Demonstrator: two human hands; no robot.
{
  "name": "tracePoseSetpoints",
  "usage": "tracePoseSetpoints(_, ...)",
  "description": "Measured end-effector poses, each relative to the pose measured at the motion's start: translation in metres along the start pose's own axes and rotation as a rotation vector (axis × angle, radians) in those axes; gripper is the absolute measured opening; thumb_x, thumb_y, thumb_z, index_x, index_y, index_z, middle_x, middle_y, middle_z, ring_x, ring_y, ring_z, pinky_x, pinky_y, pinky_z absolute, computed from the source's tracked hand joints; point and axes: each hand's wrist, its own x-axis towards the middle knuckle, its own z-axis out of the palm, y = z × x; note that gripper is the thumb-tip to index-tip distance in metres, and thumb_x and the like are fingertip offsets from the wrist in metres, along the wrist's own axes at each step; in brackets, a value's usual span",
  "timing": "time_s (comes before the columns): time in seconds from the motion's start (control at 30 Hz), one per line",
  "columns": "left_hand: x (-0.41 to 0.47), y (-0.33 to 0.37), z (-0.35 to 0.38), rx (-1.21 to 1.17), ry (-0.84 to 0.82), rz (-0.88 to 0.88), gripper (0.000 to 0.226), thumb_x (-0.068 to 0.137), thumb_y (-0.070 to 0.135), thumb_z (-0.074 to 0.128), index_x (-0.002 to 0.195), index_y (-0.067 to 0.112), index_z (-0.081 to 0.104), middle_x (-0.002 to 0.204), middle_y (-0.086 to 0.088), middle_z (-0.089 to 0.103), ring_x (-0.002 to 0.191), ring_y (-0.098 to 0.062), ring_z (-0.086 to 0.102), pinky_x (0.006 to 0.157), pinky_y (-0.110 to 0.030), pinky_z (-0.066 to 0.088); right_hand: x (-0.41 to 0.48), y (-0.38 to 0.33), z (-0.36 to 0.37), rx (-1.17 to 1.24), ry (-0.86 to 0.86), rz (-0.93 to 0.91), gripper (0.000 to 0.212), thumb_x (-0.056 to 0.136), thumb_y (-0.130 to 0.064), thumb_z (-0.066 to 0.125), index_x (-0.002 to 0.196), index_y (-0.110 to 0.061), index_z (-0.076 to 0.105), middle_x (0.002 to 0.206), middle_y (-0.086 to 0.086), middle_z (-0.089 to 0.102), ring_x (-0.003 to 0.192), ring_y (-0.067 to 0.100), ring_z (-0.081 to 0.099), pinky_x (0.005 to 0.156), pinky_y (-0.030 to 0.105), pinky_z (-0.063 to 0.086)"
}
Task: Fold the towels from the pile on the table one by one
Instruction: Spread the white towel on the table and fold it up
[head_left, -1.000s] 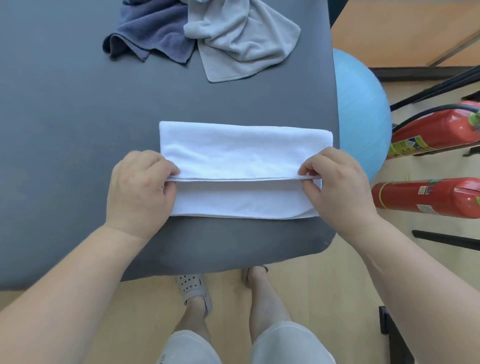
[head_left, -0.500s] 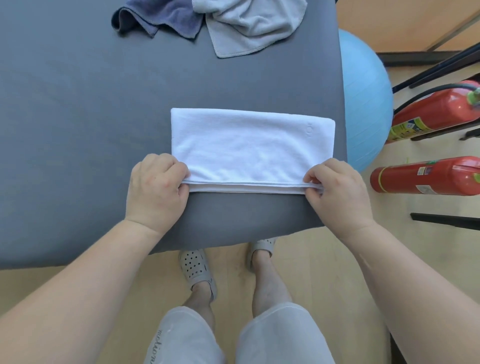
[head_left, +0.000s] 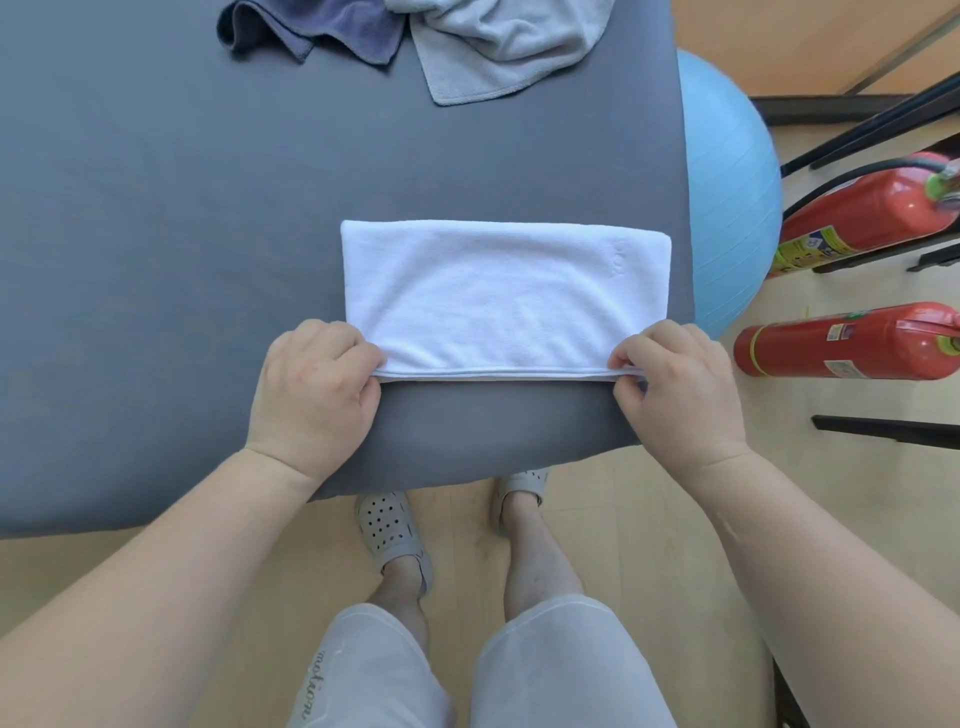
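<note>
A white towel (head_left: 498, 296) lies folded in a flat rectangle near the right front of the grey table (head_left: 156, 234). Its layered near edges line up along the side facing me. My left hand (head_left: 314, 397) pinches the near left corner of the towel. My right hand (head_left: 680, 389) pinches the near right corner. At the table's far edge lies the pile: a dark blue towel (head_left: 322, 28) and a light grey towel (head_left: 498, 47), both crumpled and partly cut off by the frame.
A light blue exercise ball (head_left: 727, 187) sits right beside the table's right edge. Two red fire extinguishers (head_left: 852, 343) lie on the wooden floor to the right, with black bars near them. My legs and sandals stand below the table's front edge.
Both hands drew the towel's top layer toward me until its edge met the lower layer's near edge. The towel now shows one flat face; the hands keep their pinch.
</note>
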Motion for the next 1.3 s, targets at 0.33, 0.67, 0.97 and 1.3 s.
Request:
tracePoseSetpoints(0.33, 0.017, 0.012, -0.016, -0.005, 0.028, -0.083, 0.035, 0.088, 0.037, 0.064, 0.07, 0.007, 0.064, 0.078, -0.007, 0.058, 0.065, -0.028, 0.045, 0.058, -0.043, 0.04, 0.02, -0.028, -0.018, 0.057, 0.015, 0.057, 0.04, 0.079, -0.057, 0.066, 0.076, -0.017, 0.067, 0.072, -0.003, 0.056, 0.068, 0.023, 0.052, 0.063, 0.038, 0.044)
tracePoseSetpoints(0.67, 0.08, 0.048, 0.017, 0.179, -0.383, -0.264, 0.072, 0.102, 0.05, 0.023, 0.159, 0.014, -0.004, 0.167, -0.003, -0.012, 0.154, -0.027, -0.012, 0.122, -0.056, -0.005, 0.088, -0.096, 0.033, -0.155, -0.255, -0.111, 0.059, 0.105, -0.044, 0.03, 0.161, -0.029, 0.014, 0.17, 0.0, 0.002, 0.155, 0.032, -0.003, 0.124, 0.056, 0.0)
tracePoseSetpoints(0.97, 0.063, 0.032, 0.027, 0.254, -0.493, -0.284, 0.11, 0.077, 0.09, 0.009, 0.15, 0.019, -0.031, 0.158, 0.001, -0.038, 0.149, -0.023, -0.029, 0.12, -0.061, -0.009, 0.07, -0.06, 0.036, -0.174, -0.353, 0.052, 0.089, 0.089, -0.081, 0.018, 0.158, -0.035, -0.013, 0.165, 0.006, -0.026, 0.151, 0.031, -0.025, 0.122, 0.056, -0.01)
tracePoseSetpoints(1.3, 0.071, 0.029, 0.031, 0.256, -0.53, -0.283, 0.12, 0.069, 0.095, 0.015, 0.149, 0.019, -0.033, 0.159, -0.002, -0.037, 0.149, -0.023, -0.03, 0.118, -0.064, -0.01, 0.073, -0.013, 0.03, -0.182, -0.349, 0.067, 0.104, 0.082, -0.088, 0.022, 0.16, -0.026, -0.009, 0.167, 0.012, -0.018, 0.153, 0.031, -0.019, 0.123, 0.058, 0.0)
